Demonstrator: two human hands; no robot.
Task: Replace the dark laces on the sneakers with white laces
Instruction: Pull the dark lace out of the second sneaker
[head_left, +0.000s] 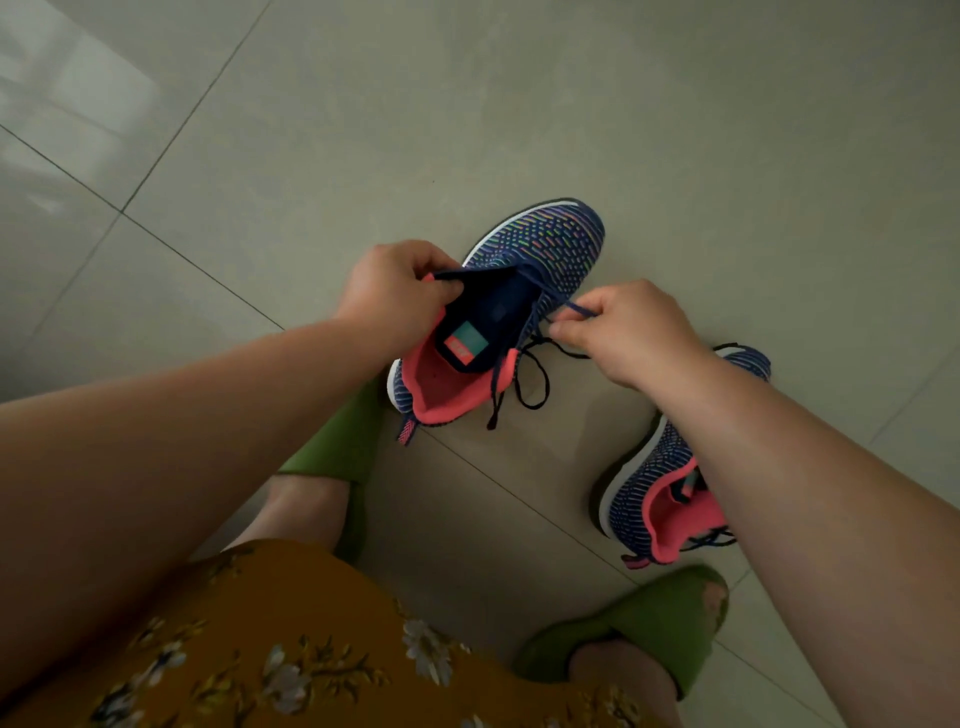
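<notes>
A navy knit sneaker (545, 244) with a pink lining stands on the floor in the middle, toe pointing away. My left hand (395, 291) grips its tongue and holds it up. My right hand (623, 332) pinches the dark lace (530, 379) just right of the eyelets; loose lace loops trail on the floor beside the heel. A second matching sneaker (649, 483) lies to the right, partly hidden under my right forearm, with dark laces in it. No white laces are in view.
Grey floor tiles (467, 104) stretch all around. My feet in green slippers sit close by, one (337, 441) just behind the held sneaker, the other (639, 629) at the lower right. An orange flowered garment (291, 649) covers my lap.
</notes>
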